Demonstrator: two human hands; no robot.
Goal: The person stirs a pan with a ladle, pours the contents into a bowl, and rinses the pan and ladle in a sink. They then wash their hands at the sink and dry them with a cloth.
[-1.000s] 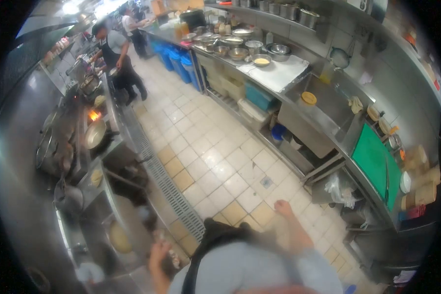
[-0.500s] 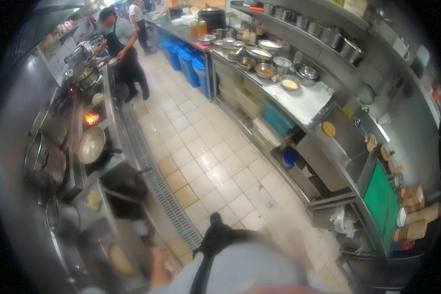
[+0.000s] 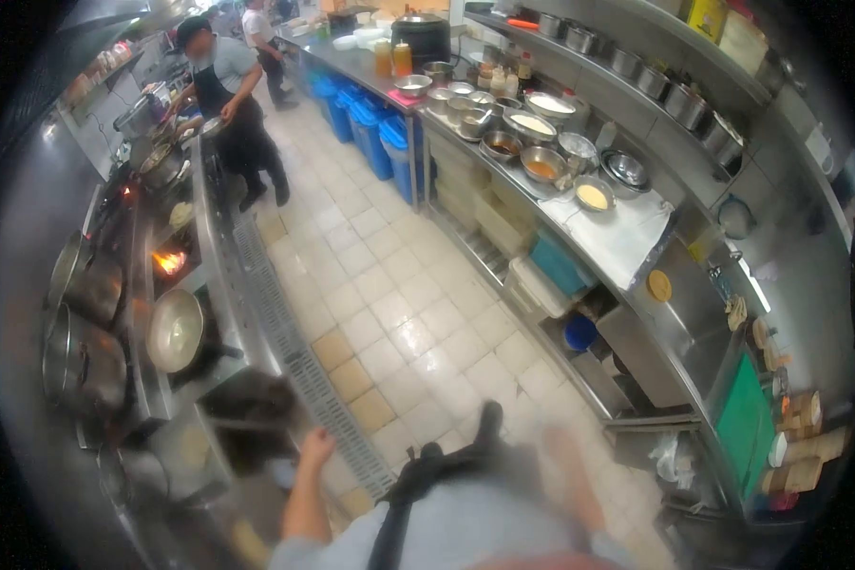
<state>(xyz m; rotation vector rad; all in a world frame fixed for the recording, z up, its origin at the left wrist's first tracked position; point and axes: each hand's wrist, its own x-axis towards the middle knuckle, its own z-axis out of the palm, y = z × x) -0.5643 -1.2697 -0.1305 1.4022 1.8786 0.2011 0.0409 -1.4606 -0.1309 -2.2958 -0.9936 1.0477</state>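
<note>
My left hand point(image 3: 315, 446) hangs at the end of my bare forearm, just over the floor drain grate point(image 3: 290, 342) and beside the stove line; I cannot make out whether it holds anything. My right hand point(image 3: 562, 446) is a motion blur over the tiled floor point(image 3: 399, 294) on my right side, its fingers unreadable. My dark shoe point(image 3: 489, 421) shows ahead of my grey shirt and dark apron strap. The nearest stove item to my left hand is an empty metal wok point(image 3: 175, 330).
A burner flame point(image 3: 168, 261) burns beyond the wok, with big pots point(image 3: 84, 356) at left. A co-worker in an apron point(image 3: 228, 104) stands at the far stove. At right are a steel counter with bowls point(image 3: 541, 168), blue bins point(image 3: 382, 138), a sink point(image 3: 693, 313) and a green cutting board point(image 3: 746, 427).
The view has advanced down the aisle and swung left. My left arm has risen and reached forward toward the drain grate. My right hand dropped back and blurred.
</note>
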